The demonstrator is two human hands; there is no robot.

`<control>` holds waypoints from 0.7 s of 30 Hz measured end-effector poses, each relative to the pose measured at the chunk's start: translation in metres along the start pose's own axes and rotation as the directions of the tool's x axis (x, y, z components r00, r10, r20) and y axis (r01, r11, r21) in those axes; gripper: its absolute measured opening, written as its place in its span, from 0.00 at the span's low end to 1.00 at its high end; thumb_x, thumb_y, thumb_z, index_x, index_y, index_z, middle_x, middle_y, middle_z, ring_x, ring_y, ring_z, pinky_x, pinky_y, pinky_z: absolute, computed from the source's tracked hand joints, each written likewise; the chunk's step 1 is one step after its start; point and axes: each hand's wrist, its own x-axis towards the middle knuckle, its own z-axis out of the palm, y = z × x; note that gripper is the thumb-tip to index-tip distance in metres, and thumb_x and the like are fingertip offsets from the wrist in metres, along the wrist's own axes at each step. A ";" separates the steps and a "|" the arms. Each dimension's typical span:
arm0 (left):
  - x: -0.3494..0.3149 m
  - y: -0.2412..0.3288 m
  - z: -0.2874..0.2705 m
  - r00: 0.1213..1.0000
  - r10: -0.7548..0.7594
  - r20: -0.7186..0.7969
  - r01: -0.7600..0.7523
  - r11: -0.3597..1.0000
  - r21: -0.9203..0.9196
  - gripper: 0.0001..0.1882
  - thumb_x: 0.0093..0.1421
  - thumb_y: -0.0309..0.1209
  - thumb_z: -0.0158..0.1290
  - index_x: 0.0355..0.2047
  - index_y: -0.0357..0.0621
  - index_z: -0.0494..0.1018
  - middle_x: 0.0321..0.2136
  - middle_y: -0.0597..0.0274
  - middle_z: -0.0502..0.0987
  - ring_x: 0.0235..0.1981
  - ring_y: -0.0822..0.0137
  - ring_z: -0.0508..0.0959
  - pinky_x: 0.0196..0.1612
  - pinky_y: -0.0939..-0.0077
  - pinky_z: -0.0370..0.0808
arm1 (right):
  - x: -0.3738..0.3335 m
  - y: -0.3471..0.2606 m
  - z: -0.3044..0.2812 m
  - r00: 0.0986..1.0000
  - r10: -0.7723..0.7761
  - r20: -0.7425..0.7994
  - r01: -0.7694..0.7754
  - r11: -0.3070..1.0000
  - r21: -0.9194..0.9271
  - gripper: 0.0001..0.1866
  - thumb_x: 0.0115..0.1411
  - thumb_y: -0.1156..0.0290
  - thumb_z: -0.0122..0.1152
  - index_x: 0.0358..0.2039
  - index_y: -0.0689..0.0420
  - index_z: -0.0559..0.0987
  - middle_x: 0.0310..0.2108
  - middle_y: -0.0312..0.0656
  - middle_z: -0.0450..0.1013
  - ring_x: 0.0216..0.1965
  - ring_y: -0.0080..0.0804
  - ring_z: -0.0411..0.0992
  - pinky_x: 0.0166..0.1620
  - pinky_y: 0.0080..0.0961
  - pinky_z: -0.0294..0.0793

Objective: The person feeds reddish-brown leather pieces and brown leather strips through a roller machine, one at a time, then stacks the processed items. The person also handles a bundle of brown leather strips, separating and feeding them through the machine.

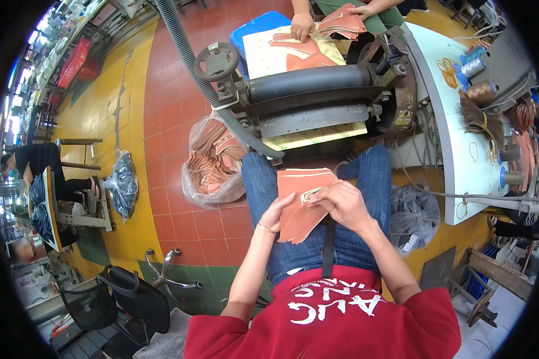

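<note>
Over my lap I hold a small stack of flat reddish-brown cut pieces (299,224), which look like shoe-upper leather with pale edges. My left hand (273,214) grips the stack along its left side, thumb on top. With its fingers pinched together, my right hand (345,204) holds the right side of the stack near a white-edged curved cutout. Whether it has one piece or several is hidden by the fingers. Just beyond my knees stands a roller machine (308,84) with a dark cylinder, a handwheel (217,61) and a pale board (317,136) under its near side.
Left of my knees, a clear plastic bag (191,188) is full of similar pieces. Across the machine, a co-worker's hands (302,27) handle more pieces on a pale board. A grey hose (185,51) hangs at left. Thread spools (481,93) stand on a white table (440,102) at right.
</note>
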 end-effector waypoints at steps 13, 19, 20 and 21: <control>0.007 0.002 -0.022 0.998 0.056 0.015 -0.056 0.997 -0.049 0.28 0.62 0.32 0.45 0.58 0.30 0.55 0.54 0.42 0.66 0.55 0.53 0.68 0.59 0.62 0.64 | 0.046 0.156 0.014 0.560 0.826 0.064 -0.468 0.251 0.848 0.13 0.59 0.70 0.59 0.43 0.62 0.73 0.34 0.39 0.76 0.33 0.18 0.73 0.37 0.15 0.72; 0.003 0.001 -0.020 0.998 0.032 0.058 -0.024 0.990 -0.137 0.27 0.61 0.33 0.45 0.58 0.31 0.56 0.54 0.43 0.66 0.55 0.52 0.69 0.58 0.62 0.65 | 0.066 0.155 0.021 0.413 0.882 -0.227 -0.094 0.289 0.953 0.22 0.61 0.66 0.57 0.51 0.67 0.68 0.48 0.46 0.69 0.48 0.28 0.68 0.52 0.22 0.66; 0.003 0.001 -0.020 0.997 0.044 0.071 -0.034 0.989 -0.143 0.27 0.61 0.33 0.45 0.57 0.32 0.57 0.54 0.44 0.67 0.54 0.54 0.69 0.58 0.62 0.65 | 0.065 0.146 0.023 0.383 0.883 -0.271 -0.120 0.339 0.933 0.24 0.62 0.65 0.57 0.53 0.68 0.66 0.50 0.47 0.68 0.50 0.29 0.67 0.54 0.22 0.64; 0.003 0.001 -0.020 0.998 0.050 0.023 -0.047 0.991 -0.125 0.26 0.61 0.34 0.45 0.57 0.33 0.58 0.53 0.46 0.68 0.54 0.55 0.69 0.58 0.62 0.65 | 0.063 0.136 0.024 0.364 0.874 -0.321 -0.133 0.390 0.911 0.26 0.62 0.64 0.57 0.54 0.68 0.64 0.52 0.48 0.66 0.52 0.30 0.65 0.56 0.23 0.61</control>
